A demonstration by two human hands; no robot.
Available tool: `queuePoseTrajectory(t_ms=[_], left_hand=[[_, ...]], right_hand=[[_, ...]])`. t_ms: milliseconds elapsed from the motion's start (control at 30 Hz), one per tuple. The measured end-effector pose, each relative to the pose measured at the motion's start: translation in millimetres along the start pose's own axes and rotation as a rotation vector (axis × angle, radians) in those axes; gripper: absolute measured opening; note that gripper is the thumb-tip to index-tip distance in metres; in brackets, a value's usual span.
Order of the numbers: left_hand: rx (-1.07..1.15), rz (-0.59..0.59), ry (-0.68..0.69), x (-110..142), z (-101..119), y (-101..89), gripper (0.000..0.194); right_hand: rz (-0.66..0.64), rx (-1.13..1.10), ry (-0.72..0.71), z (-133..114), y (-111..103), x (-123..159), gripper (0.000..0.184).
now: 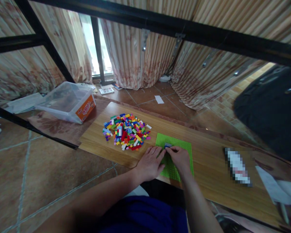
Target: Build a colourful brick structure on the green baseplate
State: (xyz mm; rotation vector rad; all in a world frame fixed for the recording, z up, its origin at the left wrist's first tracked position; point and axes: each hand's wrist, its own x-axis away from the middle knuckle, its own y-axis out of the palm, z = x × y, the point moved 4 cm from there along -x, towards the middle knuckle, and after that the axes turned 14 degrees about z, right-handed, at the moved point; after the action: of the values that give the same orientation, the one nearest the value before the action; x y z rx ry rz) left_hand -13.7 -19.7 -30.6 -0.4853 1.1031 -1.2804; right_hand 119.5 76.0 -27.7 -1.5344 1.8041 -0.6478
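A green baseplate (174,173) lies on the wooden board. Near its far left part sits a small grey brick (168,144) with a blue brick (167,147) at its near side. My right hand (181,158) is over the plate, thumb and forefinger pinched at the blue brick. Spread flat, my left hand (150,164) rests across the plate's left edge, its fingertips close to the blue brick. A heap of mixed coloured bricks (126,131) lies left of the plate.
The long wooden board (206,161) carries the heap, the plate and a blurred-out item (238,166) at the right. Beyond its left end stands a clear plastic bin (60,106) with an orange label. Papers (278,187) lie at the right end. Black frame bars (160,21) cross above.
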Motion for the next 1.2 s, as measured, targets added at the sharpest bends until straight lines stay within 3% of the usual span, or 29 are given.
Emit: queuePoseTrajectory(t_ms=[233, 467, 667, 833, 1000, 1200], left_hand=[[0.003, -0.003, -0.002, -0.5, 0.9, -1.2, 0.055], [0.0, -0.01, -0.005, -3.4, 1.8, -2.8, 0.053], [-0.003, -0.084, 0.04, -10.1, 1.0, -5.4, 0.051], [-0.047, -0.099, 0.071, -11.3, 0.5, -5.3, 0.053], [-0.071, -0.039, 0.057, -6.3, 0.5, -2.4, 0.051], [-0.051, -0.027, 0.007, -5.1, 2.0, -2.7, 0.053]], right_hand=[[-0.182, 0.031, -0.006, 6.1, 3.4, -24.0, 0.034], [-0.222, 0.034, 0.001, 12.1, 8.6, -26.7, 0.031], [-0.255, 0.037, 0.01, 17.9, 14.6, -31.8, 0.031], [-0.217, 0.023, -0.007, 10.6, 12.1, -30.5, 0.029], [-0.144, -0.026, -0.055, -1.8, 3.2, -25.1, 0.038], [-0.018, -0.114, -0.053, 7.6, -20.7, -16.3, 0.05]])
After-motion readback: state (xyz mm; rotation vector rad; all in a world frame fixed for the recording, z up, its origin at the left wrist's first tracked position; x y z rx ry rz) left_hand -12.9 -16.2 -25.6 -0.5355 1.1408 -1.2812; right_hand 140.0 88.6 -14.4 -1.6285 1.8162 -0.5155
